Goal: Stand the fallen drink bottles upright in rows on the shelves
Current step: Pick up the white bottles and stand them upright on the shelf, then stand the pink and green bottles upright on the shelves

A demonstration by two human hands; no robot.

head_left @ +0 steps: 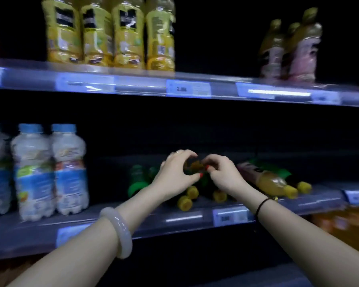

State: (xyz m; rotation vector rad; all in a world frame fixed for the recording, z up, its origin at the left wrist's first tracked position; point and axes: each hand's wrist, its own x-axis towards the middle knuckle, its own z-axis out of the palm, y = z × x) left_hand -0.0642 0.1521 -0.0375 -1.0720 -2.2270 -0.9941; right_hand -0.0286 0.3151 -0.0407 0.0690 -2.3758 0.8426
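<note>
your left hand [174,176] and right hand [225,176] grip one dark amber bottle [195,167]; several yellow-capped plastic bottles [275,181] lie fallen on the grey shelf [184,216], so most righting appears outstanding.

Pale bangle [118,233] at left grip [175,172]; black band [261,206] at right grip [222,175]; red nails [207,168].
</note>
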